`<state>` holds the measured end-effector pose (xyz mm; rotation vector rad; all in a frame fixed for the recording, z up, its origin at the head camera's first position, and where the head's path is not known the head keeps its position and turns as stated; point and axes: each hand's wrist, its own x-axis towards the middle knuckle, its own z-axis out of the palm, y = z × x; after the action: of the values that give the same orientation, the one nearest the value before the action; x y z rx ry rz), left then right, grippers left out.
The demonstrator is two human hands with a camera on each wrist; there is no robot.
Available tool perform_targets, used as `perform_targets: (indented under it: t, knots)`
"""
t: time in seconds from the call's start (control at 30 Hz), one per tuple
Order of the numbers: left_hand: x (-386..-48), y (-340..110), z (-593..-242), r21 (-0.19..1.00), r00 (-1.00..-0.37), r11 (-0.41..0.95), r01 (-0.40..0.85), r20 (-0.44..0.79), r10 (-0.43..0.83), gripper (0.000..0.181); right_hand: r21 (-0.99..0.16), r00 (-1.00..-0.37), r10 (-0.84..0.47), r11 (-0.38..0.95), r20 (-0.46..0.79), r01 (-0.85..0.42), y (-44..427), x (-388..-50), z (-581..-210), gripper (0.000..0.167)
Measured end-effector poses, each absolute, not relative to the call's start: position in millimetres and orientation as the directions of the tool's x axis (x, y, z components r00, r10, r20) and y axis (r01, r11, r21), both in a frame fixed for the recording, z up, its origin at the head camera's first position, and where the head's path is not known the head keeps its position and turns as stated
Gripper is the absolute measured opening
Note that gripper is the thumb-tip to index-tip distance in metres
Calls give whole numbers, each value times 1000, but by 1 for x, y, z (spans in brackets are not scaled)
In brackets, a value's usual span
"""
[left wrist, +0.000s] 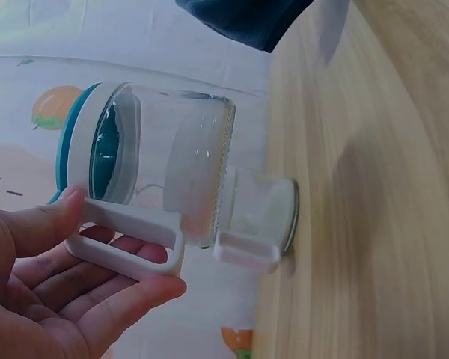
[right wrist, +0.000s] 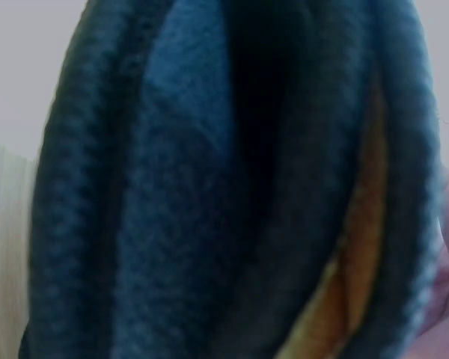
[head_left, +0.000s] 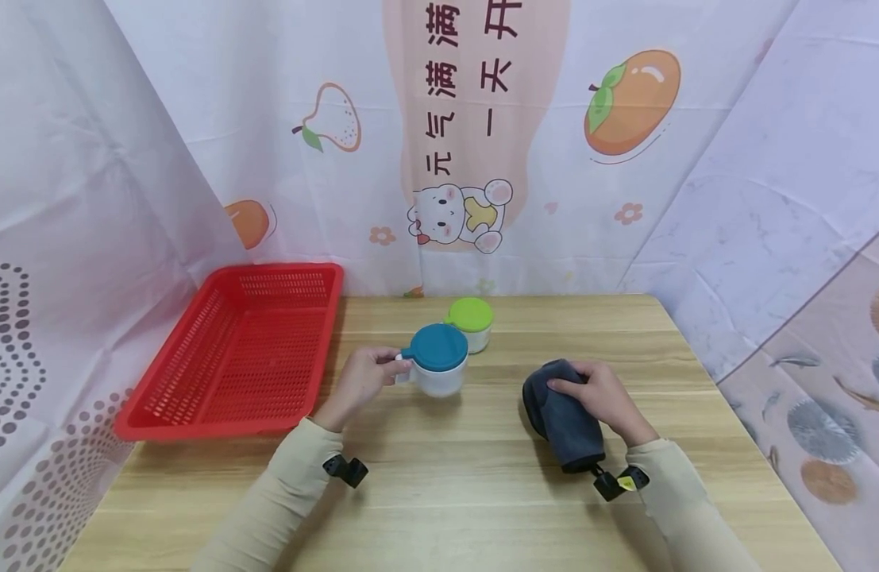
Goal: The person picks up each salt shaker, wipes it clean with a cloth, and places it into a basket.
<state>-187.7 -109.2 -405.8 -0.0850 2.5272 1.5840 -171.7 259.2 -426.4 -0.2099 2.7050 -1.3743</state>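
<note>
Wood table (head_left: pixel 446 485): I saw left hand (head_left: pixel 366 380) pinching blue-lidded jar (head_left: pixel 440 380) by handle (left wrist: pixel 138 218), jar upright rightward, toward dark cloth item (head_left: pixel 569 425) right hand (head_left: pixel 606 397) gripped

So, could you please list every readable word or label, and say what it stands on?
"元气满满": backdrop cloth, left column, bottom to top.
"一天开": same cloth, right column, reaching the picture's top edge.
Yellow tag on the right wrist mount: any print too small to read.
</note>
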Motion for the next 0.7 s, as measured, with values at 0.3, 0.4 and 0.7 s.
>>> perform_targets:
  t: [0.3,0.4,0.7]
  knots:
    - [-194,-120,-395,904,-986,410,-120,-156,56,26,-807,-986,-163,586,-37,-67,260,-173,-426,29]
    - [-196,-123,-393,916,-987,384,-112,-148,66,26,-806,-986,-160,588,-42,-61,262,-174,-427,29]
    - [-199,-137,-384,920,-989,378,-101,-133,60,28,-804,-988,-142,594,-59,-38,263,-176,-430,31]
